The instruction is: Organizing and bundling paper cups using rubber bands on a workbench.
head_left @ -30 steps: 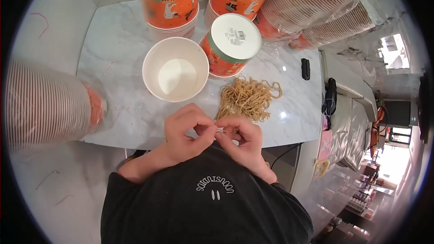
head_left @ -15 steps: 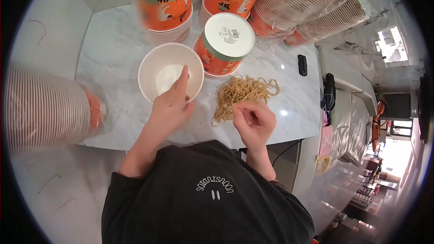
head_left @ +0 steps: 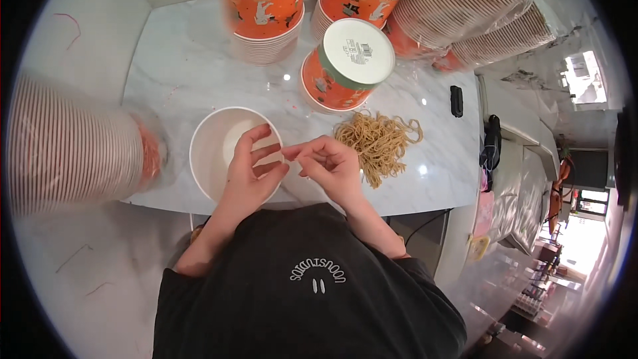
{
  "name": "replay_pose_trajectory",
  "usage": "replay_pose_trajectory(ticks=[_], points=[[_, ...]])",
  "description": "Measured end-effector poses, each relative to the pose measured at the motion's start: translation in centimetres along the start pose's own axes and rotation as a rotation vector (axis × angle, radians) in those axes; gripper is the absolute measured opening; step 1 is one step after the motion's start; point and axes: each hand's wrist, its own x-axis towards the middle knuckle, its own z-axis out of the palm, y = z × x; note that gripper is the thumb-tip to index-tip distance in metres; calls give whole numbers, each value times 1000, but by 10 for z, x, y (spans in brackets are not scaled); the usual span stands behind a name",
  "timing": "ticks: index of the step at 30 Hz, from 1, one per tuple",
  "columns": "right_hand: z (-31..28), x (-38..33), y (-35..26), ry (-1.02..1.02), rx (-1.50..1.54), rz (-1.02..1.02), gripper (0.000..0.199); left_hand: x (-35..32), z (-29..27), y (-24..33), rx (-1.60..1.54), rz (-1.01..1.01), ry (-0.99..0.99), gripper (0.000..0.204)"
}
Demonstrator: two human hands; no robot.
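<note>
An open white paper bucket (head_left: 205,136) stands near the table's front edge, left of the middle. My left hand (head_left: 251,169) is over its right side, thumb and fingers apart, and I see nothing held in it. Just to the right, my right hand (head_left: 325,165) has its thumb and fingers drawn together, its fingertips close to the left hand's. Whatever is pinched there is too small to make out. Behind and beside the right hand lies a heap of thin tan strands (head_left: 385,143), which look like rubber bands.
Upside-down orange and green paper buckets (head_left: 345,70) stand in stacks at the back of the marble-patterned table (head_left: 179,80). Plastic-wrapped bucket stacks lie at the back right, with another wrapped stack (head_left: 80,146) at the left. A small black object (head_left: 456,101) lies near the right edge.
My right hand has left the tan heap and come over beside my left hand. The open bucket has shifted toward me and left, away from the stacked buckets. The view has shifted slightly.
</note>
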Motion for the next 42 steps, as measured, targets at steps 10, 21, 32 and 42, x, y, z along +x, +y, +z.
replay_pose_trajectory(ticks=[10,21,32,42], points=[[1,13,-12,164,-502,-383,13,-7,0,8,-238,-5,-178,81],[7,11,-16,221,-669,-528,18,-8,-3,7,-322,-18,-219,80],[6,7,-20,178,-747,-496,18,-7,2,8,-382,-65,-142,33],[1,3,-26,162,-766,-517,19,-3,12,11,-283,38,-82,20]])
